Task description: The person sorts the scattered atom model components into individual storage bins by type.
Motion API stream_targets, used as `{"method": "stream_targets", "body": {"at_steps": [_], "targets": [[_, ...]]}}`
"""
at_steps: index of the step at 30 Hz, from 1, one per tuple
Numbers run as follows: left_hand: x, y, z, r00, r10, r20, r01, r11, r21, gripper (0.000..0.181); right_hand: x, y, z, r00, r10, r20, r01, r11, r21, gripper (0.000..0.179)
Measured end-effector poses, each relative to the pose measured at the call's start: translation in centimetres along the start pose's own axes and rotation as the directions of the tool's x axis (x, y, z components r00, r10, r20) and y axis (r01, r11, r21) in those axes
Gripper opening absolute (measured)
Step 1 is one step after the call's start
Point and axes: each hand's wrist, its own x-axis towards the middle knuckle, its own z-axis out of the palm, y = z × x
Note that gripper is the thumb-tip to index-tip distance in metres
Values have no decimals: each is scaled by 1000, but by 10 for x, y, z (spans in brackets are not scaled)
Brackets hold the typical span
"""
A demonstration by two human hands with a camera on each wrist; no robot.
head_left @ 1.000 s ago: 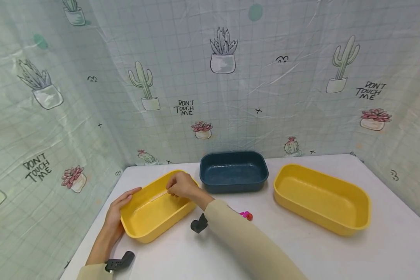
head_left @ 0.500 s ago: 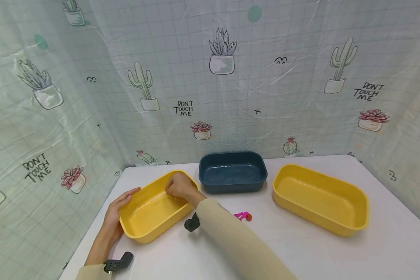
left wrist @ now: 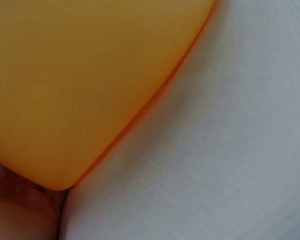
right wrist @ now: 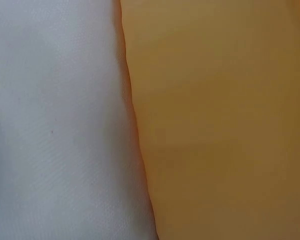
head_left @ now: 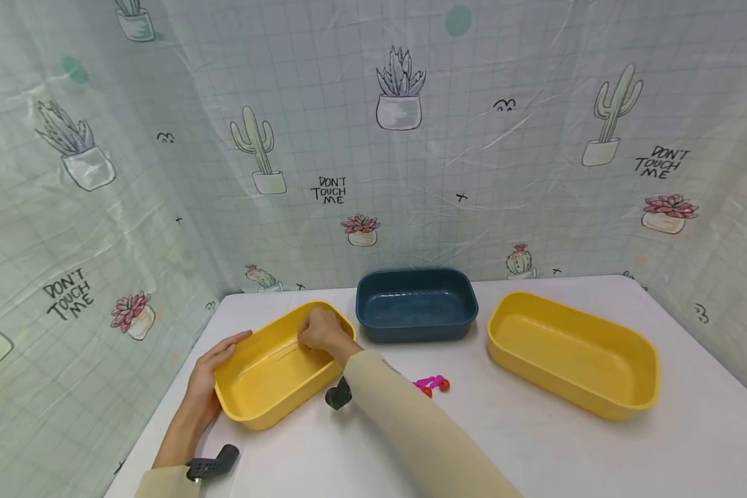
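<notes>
In the head view, a yellow tray [head_left: 268, 415] stands at an angle on the left of the table. My left hand [head_left: 207, 373] lies along its left end, fingers straight against the outer wall. A bit of that hand [left wrist: 20, 207] shows at the lower left of the left wrist view, beside the yellow wall. My right hand [head_left: 321, 330] reaches over the near rim into the tray's far right end, knuckles up. Its fingertips are hidden, and I cannot tell whether they hold anything. The right wrist view is filled by the tray's wall [right wrist: 225, 120] and white tabletop.
Behind, at the centre, sits a dark blue tray [head_left: 417, 332]. A second yellow tray [head_left: 573, 387] stands at the right. Beside my right sleeve [head_left: 411, 422] lie a small pink item [head_left: 434, 381] and small red balls [head_left: 445, 385], partly covered by the arm. A patterned curtain [head_left: 448, 173] closes the back.
My right hand has sunk deeper into the left yellow tray, its fingertips now out of sight. The right forearm has shifted left, uncovering more of the pink item and a second red ball.
</notes>
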Motion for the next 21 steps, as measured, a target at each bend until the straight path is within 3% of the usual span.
{"method": "stream_targets", "body": {"at_steps": [21], "targets": [[1,0,1,1000,-7,3,7,1000,20,52,-1,0,0,999,-30,12,30,999,-45,10]]}}
